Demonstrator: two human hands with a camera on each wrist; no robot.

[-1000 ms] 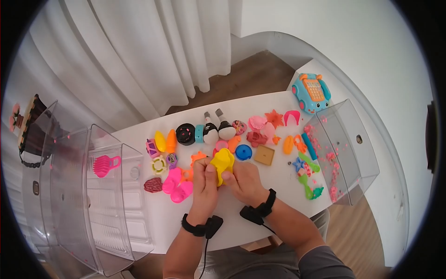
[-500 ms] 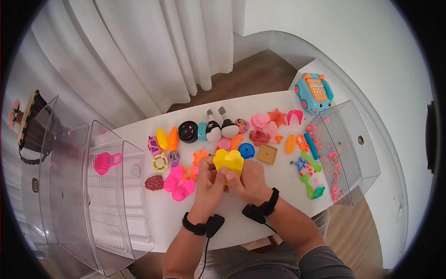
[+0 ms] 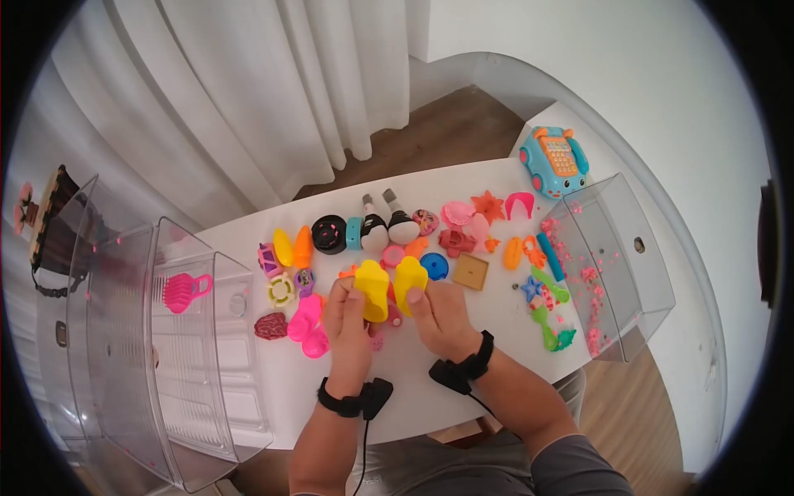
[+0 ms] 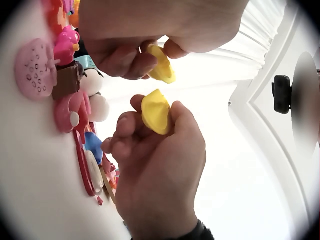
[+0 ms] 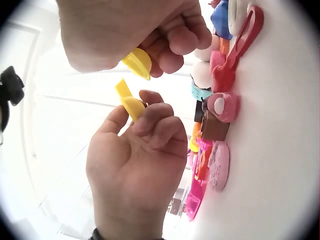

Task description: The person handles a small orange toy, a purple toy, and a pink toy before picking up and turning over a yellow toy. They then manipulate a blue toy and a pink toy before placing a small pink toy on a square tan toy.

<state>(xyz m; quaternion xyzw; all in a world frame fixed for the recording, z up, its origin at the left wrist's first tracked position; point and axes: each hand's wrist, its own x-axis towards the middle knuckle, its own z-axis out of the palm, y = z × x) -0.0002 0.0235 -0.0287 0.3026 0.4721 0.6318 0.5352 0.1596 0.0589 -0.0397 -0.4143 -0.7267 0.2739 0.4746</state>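
My left hand [image 3: 350, 324] pinches a yellow plastic piece [image 3: 371, 291] with a wavy, scalloped edge, thumb in front and fingers behind. In my right hand [image 3: 447, 318] is a second yellow piece [image 3: 408, 283] of similar shape, held between thumb and fingers. The two pieces stand a short gap apart above the table; the left wrist view shows the right-hand piece [image 4: 156, 112] as hollow and cupped. Below and between the hands lie pink and red toys, partly hidden, among them a brown block [image 5: 215, 126] and a light pink dotted piece [image 4: 35, 68].
Toys spread over the white table [image 3: 397, 397], including a blue round dish [image 3: 434, 266], a tan square tray [image 3: 470, 271] and a black doughnut-like ring [image 3: 329, 235]. Clear bins stand left [image 3: 217, 364] and right [image 3: 608, 273]. A toy telephone [image 3: 554, 162] sits at the back right.
The yellow pieces were together between both hands, then tilted upright. Now they are apart, one in each hand, and the left hand has shifted slightly left.
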